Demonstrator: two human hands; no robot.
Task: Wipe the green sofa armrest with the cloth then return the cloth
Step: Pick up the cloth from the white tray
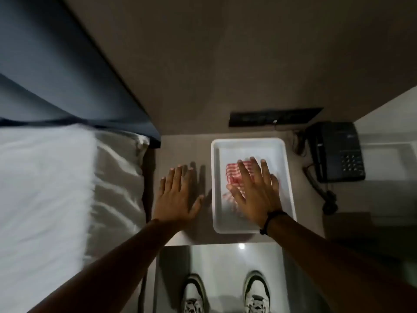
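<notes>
A red-and-white checked cloth [233, 175] lies folded inside a white plastic tray [216, 199] on a beige bedside table [180, 145]. My right hand [255, 190] hovers flat over the cloth with fingers spread, covering most of it; whether it touches the cloth I cannot tell. A dark band sits on that wrist. My left hand [177, 196] rests flat and open on the tabletop just left of the tray. No green sofa is in view.
A dark telephone [336, 152] with a coiled cord stands right of the tray. A bed with white pillow [45, 188] and dark headboard [67, 75] fills the left. A black wall panel [270, 117] sits behind the tray. My white shoes [257, 294] stand on glossy floor below.
</notes>
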